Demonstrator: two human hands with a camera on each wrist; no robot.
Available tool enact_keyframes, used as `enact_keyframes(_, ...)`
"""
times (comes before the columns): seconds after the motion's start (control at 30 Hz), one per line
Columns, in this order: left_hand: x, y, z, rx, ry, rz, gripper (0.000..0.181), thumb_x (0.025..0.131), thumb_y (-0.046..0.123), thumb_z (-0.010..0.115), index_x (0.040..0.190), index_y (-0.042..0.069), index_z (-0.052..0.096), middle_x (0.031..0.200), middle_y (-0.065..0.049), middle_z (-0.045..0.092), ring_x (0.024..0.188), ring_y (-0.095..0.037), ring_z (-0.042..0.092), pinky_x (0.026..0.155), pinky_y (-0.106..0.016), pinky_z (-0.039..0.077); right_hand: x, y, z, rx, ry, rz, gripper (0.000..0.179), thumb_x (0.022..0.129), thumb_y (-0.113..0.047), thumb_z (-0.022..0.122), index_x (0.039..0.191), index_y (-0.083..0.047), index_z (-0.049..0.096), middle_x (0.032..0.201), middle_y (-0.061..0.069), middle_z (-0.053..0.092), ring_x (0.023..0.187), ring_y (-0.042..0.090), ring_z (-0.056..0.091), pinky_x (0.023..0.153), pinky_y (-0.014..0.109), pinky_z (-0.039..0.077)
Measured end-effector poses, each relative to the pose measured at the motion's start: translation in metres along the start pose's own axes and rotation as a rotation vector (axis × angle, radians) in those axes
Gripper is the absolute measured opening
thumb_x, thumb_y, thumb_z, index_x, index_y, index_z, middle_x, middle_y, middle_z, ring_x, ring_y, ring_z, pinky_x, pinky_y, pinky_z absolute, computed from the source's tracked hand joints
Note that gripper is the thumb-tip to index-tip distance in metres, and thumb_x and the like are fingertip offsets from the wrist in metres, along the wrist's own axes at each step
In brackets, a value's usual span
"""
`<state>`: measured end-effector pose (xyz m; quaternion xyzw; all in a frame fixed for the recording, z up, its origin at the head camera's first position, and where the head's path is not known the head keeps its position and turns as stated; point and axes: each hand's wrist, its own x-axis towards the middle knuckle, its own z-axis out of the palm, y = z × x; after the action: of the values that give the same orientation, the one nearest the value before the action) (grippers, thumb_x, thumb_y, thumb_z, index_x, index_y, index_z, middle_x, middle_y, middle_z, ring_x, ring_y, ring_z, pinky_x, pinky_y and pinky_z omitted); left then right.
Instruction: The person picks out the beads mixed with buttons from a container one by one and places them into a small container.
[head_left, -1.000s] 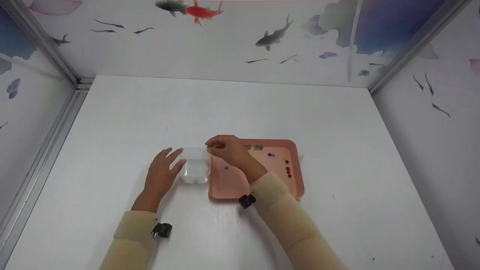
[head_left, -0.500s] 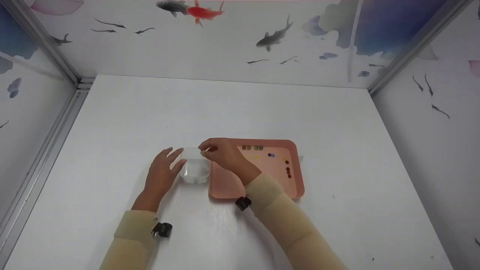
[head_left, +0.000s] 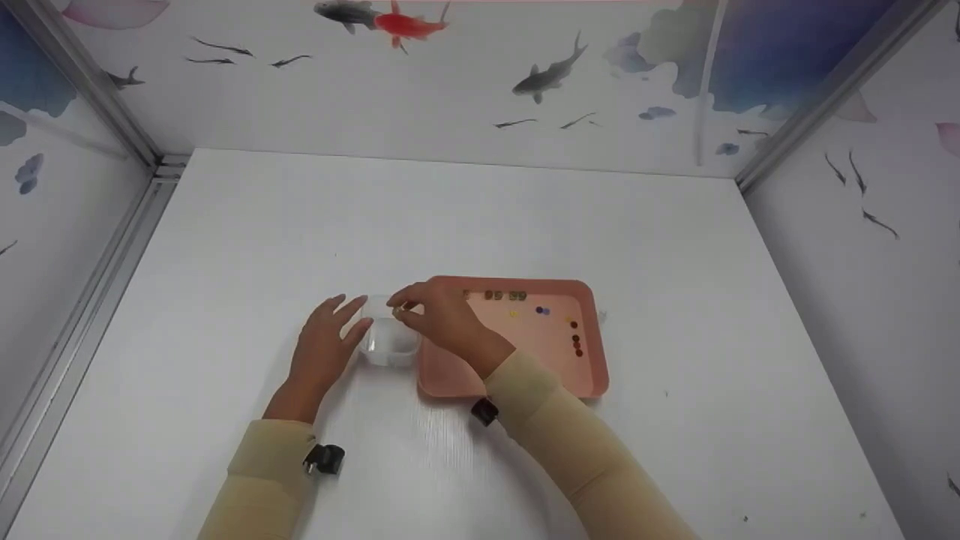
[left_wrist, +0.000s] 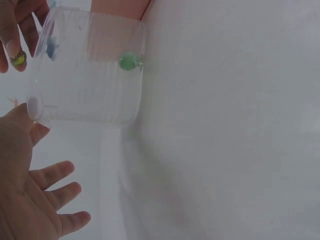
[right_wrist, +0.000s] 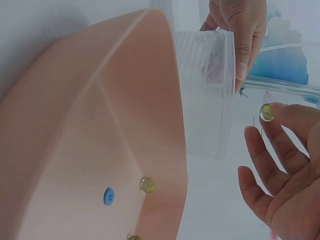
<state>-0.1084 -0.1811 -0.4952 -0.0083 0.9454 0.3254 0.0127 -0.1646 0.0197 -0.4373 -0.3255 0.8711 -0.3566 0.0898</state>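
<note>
A small yellow-green glass marble [right_wrist: 266,113] is pinched between the thumb and forefinger of my right hand [head_left: 442,315], over the rim of a clear plastic container [head_left: 393,346]. My left hand [head_left: 324,341] touches the left side of this container, thumb and forefinger at its rim, other fingers spread loosely. Through the container wall in the left wrist view, a green round piece [left_wrist: 129,61] shows near the bottom. Right beside the container lies a pink tray [head_left: 465,386], with several marbles [head_left: 517,295] along its far edge.
Dark blue and light blue buttons [head_left: 542,310] lie in the tray, and several dark red ones [head_left: 577,339] line its right side. In the right wrist view, a blue button [right_wrist: 108,196] sits near a marble [right_wrist: 147,185]. Printed panels [head_left: 450,97] enclose the white table [head_left: 300,225].
My right hand has moved left and slightly nearer, from the tray's far left corner to over the container, carrying the marble. My left hand has stayed in place.
</note>
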Motion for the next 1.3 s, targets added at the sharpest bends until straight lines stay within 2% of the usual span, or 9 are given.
enact_keyframes(0.6,0.0004,0.0014,-0.0009,0.004,-0.025,-0.016,0.055,0.099,0.045,0.048,0.145,0.016,0.045,0.151,-0.021,0.034,0.141,-0.042,0.026,0.112,-0.06,0.023,0.0001,-0.0023,0.0069,-0.006,-0.038,0.07,0.023,0.093,-0.017,0.067,0.115,-0.013,0.072,0.113,-0.002,0.07,0.105,0.011,0.064,0.091,0.027,0.051)
enact_keyframes(0.77,-0.0002,0.0004,-0.0015,-0.009,-0.017,0.006,0.054,0.1,0.045,0.048,0.145,0.015,0.046,0.15,-0.022,0.035,0.14,-0.043,0.027,0.112,-0.06,0.024,0.0003,-0.0028,0.0081,-0.051,-0.053,0.077,0.023,0.092,-0.017,0.067,0.114,-0.013,0.072,0.112,-0.002,0.071,0.107,0.012,0.064,0.091,0.027,0.051)
enact_keyframes(1.0,-0.0006,-0.0011,-0.0023,-0.027,-0.015,0.03,0.054,0.1,0.043,0.049,0.145,0.014,0.046,0.15,-0.024,0.034,0.139,-0.044,0.028,0.111,-0.061,0.024,-0.0002,-0.0022,0.0081,-0.041,-0.067,0.105,0.025,0.091,-0.015,0.069,0.116,-0.012,0.071,0.114,-0.001,0.07,0.114,0.012,0.062,0.096,0.028,0.049)
enact_keyframes(1.17,-0.0003,-0.0007,-0.0023,-0.017,-0.009,0.021,0.052,0.1,0.042,0.049,0.144,0.015,0.047,0.149,-0.023,0.036,0.139,-0.044,0.029,0.111,-0.06,0.025,-0.0007,-0.0001,0.0075,-0.077,-0.023,0.053,0.027,0.09,-0.014,0.071,0.116,-0.013,0.071,0.117,-0.001,0.069,0.115,0.012,0.061,0.097,0.028,0.049)
enact_keyframes(1.3,-0.0003,0.0001,-0.0025,-0.003,-0.006,0.02,0.052,0.1,0.042,0.049,0.144,0.014,0.047,0.149,-0.024,0.036,0.139,-0.044,0.029,0.111,-0.06,0.025,-0.0014,0.0027,0.0058,-0.124,0.023,-0.022,0.031,0.089,-0.015,0.072,0.12,-0.013,0.069,0.123,0.001,0.066,0.119,0.015,0.058,0.101,0.03,0.046)
